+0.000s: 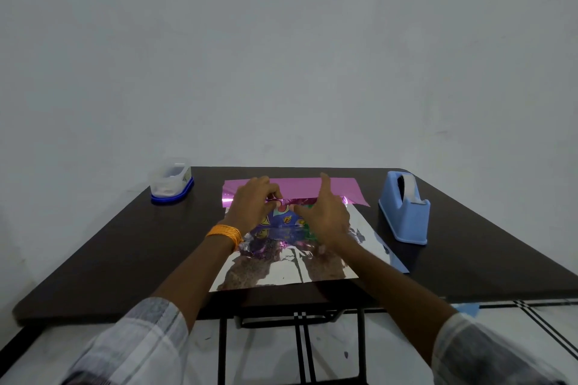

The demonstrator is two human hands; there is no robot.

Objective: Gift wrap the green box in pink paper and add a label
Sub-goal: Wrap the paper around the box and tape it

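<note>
Green box (308, 211) sits mid-sheet on the pink paper (300, 186), mostly hidden by hands. Left hand (253, 203) pinches the paper's folded edge over it; right hand (325, 212) hovers with fingers spread. Looks like the first fold, so tape dispenser (405, 208) next. Dark table (125, 244), plain wall.

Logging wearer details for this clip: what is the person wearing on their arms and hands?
Both forearms are bare, with light sleeves in a faint grey check pushed up near the elbows: left sleeve, right sleeve. The left wrist carries a wound orange thread band. No gloves, rings or watch show on the left hand or right hand.
</note>
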